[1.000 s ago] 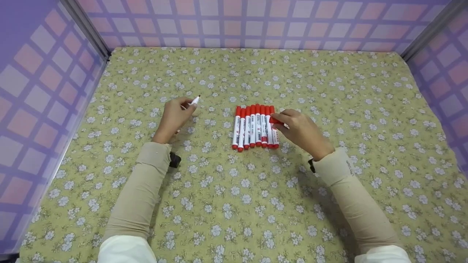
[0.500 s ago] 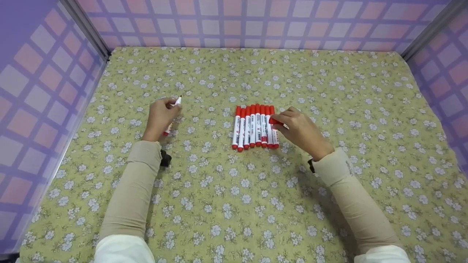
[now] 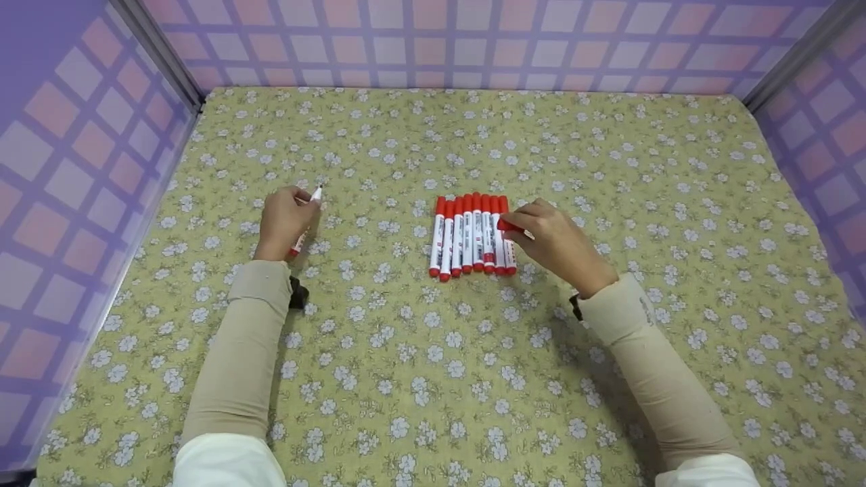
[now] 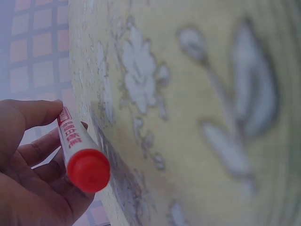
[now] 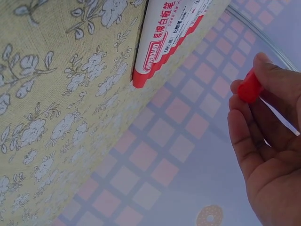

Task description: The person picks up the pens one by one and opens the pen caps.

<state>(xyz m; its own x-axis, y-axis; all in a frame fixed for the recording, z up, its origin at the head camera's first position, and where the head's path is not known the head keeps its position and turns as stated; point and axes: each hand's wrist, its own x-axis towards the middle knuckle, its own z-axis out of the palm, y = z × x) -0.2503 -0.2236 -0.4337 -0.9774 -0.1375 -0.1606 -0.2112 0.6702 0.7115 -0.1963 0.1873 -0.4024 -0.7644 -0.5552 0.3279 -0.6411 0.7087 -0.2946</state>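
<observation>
My left hand (image 3: 279, 222) pinches an uncapped whiteboard marker (image 3: 316, 194) at the left of the cloth. Its dark tip points up and away, and its red end plug shows large in the left wrist view. Thumb and fingertips grip the white barrel (image 4: 71, 134). A red marker cap (image 5: 250, 87) is held between the thumb and fingers of my right hand (image 3: 558, 242). That hand hovers over the right end of a row of capped whiteboard markers (image 3: 467, 240), several lying side by side with red caps pointing away. It partly covers the rightmost ones.
A yellow-green flowered cloth (image 3: 419, 379) covers the table. Purple-and-pink checked panels stand behind (image 3: 433, 47) and along the left side (image 3: 61, 182) and right side (image 3: 829, 128), with grey metal strips at the corners.
My left hand has moved left with the uncapped marker, away from the row, slowing in the last half second. My right hand stays almost still with the cap. The row has not moved.
</observation>
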